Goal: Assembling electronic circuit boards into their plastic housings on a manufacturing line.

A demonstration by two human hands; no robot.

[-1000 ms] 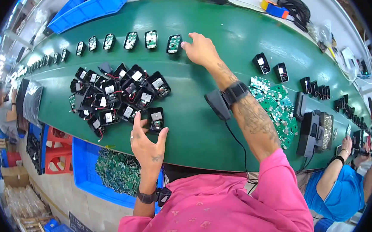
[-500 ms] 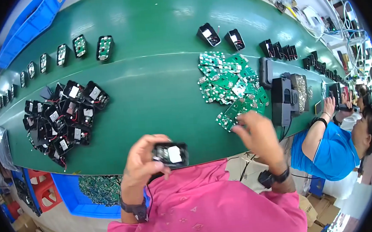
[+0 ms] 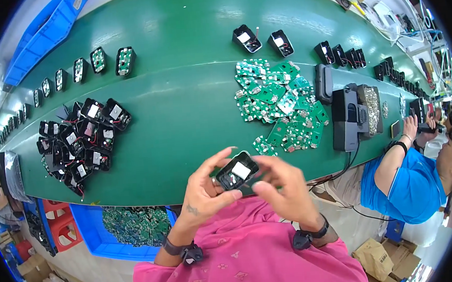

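Case (image 3: 238, 170): lifted, boards (image 3: 281, 108) at one o'clock; looks like the handling step!
Left hand (image 3: 202, 192): grasping it from eight o'clock; next move probably wants this steady.
Right hand (image 3: 288, 190): blurred at four o'clock; can't tell whether it's gripping.

The light is bright and quite even. Pale patches of glare lie on the far part of the green table (image 3: 192, 101), whose long edges bend strongly. The right hand (image 3: 287, 189) is a little blurred. The picture's corners are fully black.
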